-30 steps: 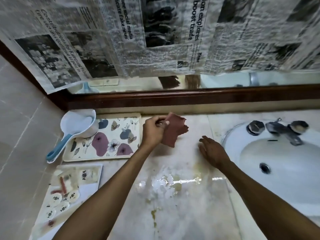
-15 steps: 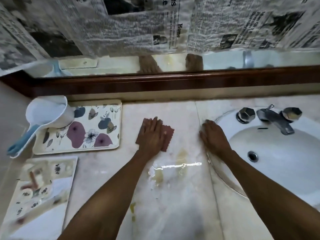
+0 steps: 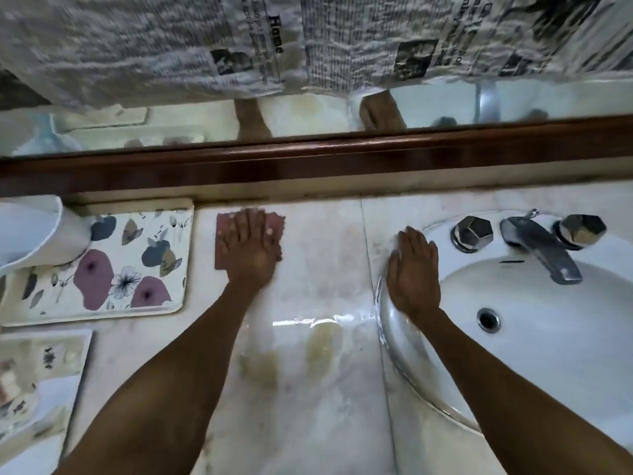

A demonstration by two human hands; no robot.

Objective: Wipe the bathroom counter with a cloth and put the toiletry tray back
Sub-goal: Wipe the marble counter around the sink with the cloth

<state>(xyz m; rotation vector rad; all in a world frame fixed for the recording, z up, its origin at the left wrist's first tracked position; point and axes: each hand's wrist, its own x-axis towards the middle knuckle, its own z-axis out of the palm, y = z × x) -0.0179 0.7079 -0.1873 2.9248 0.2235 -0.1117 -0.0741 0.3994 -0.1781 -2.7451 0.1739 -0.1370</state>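
Observation:
My left hand (image 3: pixel 251 250) lies flat on a reddish-brown cloth (image 3: pixel 223 233), pressing it onto the pale marble counter (image 3: pixel 318 262) near the back wall. My right hand (image 3: pixel 412 269) rests flat, fingers together, on the left rim of the white sink (image 3: pixel 534 337), holding nothing. The cream toiletry tray (image 3: pixel 102 265) with a flower print sits on the counter left of the cloth. A white scoop (image 3: pixel 37 234) stands on the tray's far left corner. Yellowish wet stains (image 3: pixel 322 344) show on the counter between my forearms.
A chrome faucet (image 3: pixel 537 248) with two knobs stands behind the basin. A wooden mirror frame (image 3: pixel 308 162) runs along the back, with newspaper (image 3: pixel 205 39) hung over the mirror. A second patterned tray (image 3: pixel 30 378) with small items sits at the front left.
My left hand held the cloth up, then laid it flat and slid it away from me toward the back wall. My right hand moved onto the sink rim. The camera tilted down.

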